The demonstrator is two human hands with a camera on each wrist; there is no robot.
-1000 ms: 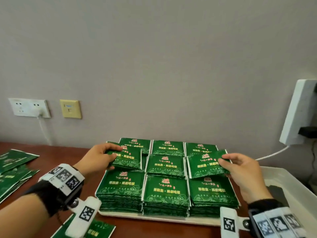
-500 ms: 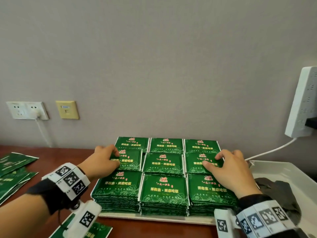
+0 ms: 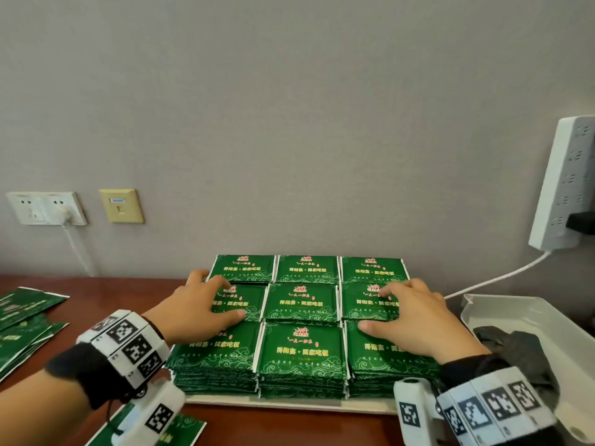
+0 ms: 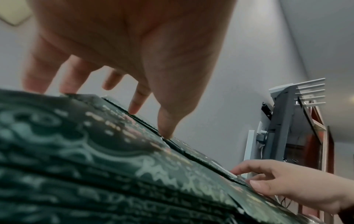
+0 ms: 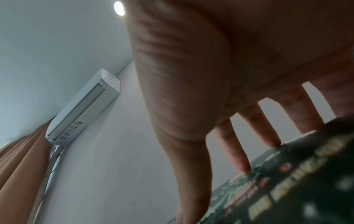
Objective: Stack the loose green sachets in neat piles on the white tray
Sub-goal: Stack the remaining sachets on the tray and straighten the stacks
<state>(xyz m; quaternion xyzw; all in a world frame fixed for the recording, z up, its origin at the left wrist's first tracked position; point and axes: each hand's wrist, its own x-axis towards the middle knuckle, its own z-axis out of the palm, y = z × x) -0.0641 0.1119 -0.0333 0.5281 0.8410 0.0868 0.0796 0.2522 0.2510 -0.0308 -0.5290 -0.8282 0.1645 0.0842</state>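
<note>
The green sachets (image 3: 301, 302) are sitting in nine piles, three rows of three, filling the white tray (image 3: 289, 404) on the worktop (image 3: 289, 426), and the person is squaring the two outer piles of the middle row. The left hand (image 3: 196, 312) is lying spread on the middle-left pile, fingers reaching to its far edge and thumb at its near edge; the right hand (image 3: 415, 320) is mirroring it on the middle-right pile; both are flat and gripping nothing. To do this well, the fingertips (image 4: 134, 109) should be pressing lightly while nudging the top sachets flush, without pushing neighbouring piles out of line. More loose sachets (image 3: 22, 320) are waiting at the left, so the task looks unfinished. Compared with a second ago, each hand is no longer pinching a lifted sachet; both sachets are lying on their piles.
</note>
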